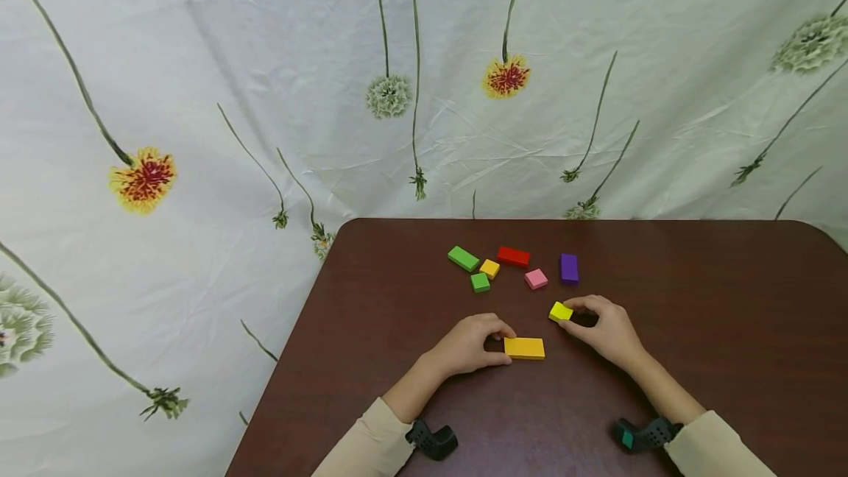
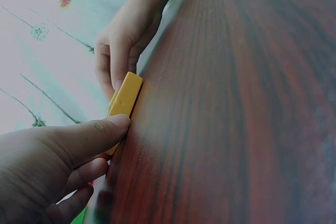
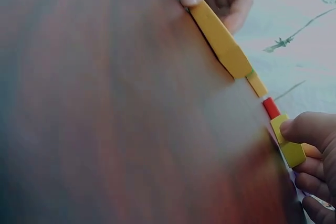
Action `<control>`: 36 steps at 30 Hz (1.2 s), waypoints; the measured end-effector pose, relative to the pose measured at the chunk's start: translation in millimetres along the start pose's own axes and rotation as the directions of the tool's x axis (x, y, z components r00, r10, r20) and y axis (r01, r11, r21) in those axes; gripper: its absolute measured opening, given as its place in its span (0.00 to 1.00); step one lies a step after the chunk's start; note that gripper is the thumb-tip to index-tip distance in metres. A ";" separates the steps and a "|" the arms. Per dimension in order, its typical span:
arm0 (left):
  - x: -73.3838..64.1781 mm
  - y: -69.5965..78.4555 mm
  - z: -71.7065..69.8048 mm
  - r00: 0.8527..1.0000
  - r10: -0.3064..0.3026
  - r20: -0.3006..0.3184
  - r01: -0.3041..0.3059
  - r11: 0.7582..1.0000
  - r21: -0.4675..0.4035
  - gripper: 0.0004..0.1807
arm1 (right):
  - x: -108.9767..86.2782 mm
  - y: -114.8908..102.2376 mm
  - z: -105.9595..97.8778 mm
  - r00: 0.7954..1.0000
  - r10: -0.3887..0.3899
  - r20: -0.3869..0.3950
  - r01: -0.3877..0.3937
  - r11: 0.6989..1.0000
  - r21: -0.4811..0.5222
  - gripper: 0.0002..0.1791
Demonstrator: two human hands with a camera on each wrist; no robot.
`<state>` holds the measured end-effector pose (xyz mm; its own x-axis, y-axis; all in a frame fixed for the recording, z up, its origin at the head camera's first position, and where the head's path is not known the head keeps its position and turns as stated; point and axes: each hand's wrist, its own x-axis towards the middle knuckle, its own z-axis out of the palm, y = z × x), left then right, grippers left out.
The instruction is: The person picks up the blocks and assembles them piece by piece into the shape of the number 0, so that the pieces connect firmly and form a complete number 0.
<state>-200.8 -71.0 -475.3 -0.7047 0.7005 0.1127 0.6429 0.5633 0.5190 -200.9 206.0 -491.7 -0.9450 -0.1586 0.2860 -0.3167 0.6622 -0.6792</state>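
An orange-yellow rectangular block lies flat on the dark wooden table. At its left end, the thumb and fingers of my left hand pinch it; the left wrist view shows the thumb on the block's edge. Farther right and a little beyond, my right hand pinches a small bright yellow block between thumb and fingers. In the right wrist view this yellow block is seen close to the table, its far side hidden by the fingers.
Beyond the hands lie a long green block, a small green block, a small orange-yellow block, a red block, a pink block and a purple block. A flowered cloth hangs behind the table.
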 end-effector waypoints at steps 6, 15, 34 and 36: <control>-0.2 -1.5 0.9 1.000 0.013 -0.011 -0.013 1.000 0.005 0.16 | -9.3 -3.7 4.1 1.000 -0.030 0.007 0.030 1.000 0.000 0.16; -0.4 -2.7 1.3 1.000 0.018 -0.020 -0.018 1.000 0.010 0.16 | -17.9 -9.7 7.6 0.998 -0.056 0.026 0.056 0.998 -0.001 0.16; 0.2 -1.1 0.6 1.000 0.000 -0.008 -0.001 1.000 -0.013 0.16 | -24.7 -11.8 13.1 0.990 -0.142 -0.008 0.142 0.990 0.021 0.16; 0.3 -0.5 0.4 1.000 -0.010 -0.003 0.010 1.000 -0.016 0.16 | -24.9 -11.7 13.4 0.988 -0.152 -0.016 0.152 0.988 0.026 0.17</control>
<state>-201.2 -70.9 -475.8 -0.7120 0.6935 0.1102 0.6311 0.5631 0.5336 -174.7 192.4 -500.0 -0.8847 -0.2454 0.3963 -0.4586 0.6112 -0.6451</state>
